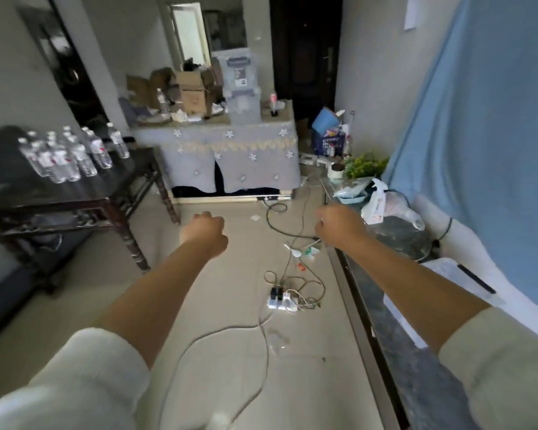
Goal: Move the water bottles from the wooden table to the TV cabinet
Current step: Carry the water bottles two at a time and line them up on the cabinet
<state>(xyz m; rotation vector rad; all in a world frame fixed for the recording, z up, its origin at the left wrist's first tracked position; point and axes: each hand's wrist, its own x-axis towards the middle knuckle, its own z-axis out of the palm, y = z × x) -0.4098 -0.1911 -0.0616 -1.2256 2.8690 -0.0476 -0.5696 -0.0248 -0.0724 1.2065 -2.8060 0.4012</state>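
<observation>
Several clear water bottles (66, 153) stand upright in a cluster on the dark wooden table (112, 187) at the left. The TV cabinet (395, 324) with its dark marbled top runs along the right wall under a blue cloth. My left hand (204, 231) is out in front over the floor, fingers curled, holding nothing. My right hand (339, 225) is also curled and holds nothing, near the far end of the cabinet top. Both hands are well away from the bottles.
A power strip (281, 301) and loose cables (261, 333) lie on the floor between table and cabinet. A cloth-covered table (230, 156) with boxes stands ahead. A potted plant (362, 166) and plastic bags (382, 206) crowd the cabinet's far end.
</observation>
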